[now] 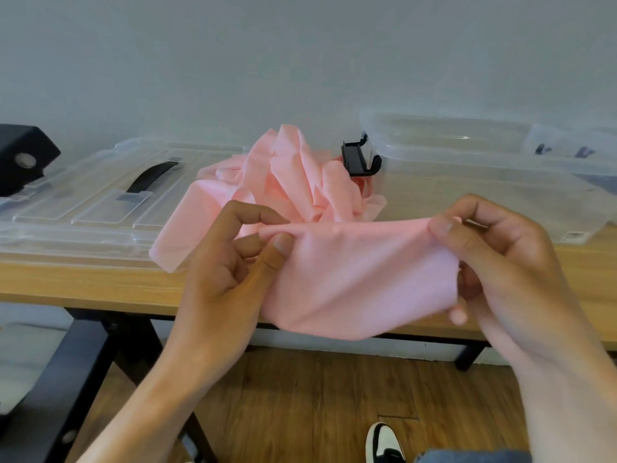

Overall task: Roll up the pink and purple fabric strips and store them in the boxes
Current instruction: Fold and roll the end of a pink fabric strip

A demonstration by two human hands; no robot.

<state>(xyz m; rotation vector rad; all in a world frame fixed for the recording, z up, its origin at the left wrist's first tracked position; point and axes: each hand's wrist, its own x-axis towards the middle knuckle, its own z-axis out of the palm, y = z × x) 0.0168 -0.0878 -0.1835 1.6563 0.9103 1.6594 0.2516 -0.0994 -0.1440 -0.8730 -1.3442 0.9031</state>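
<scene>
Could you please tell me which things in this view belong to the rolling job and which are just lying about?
Job:
pink strip, pinched by left hand and right hand
pink pile on the table
clear box
clear lid

Lying about:
black device, far left
shoe on the floor

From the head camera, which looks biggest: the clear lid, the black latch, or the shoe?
1. Clear lid, by far.
2. Shoe and black latch look alike; the shoe is cut off, so I won't rank them.
</scene>
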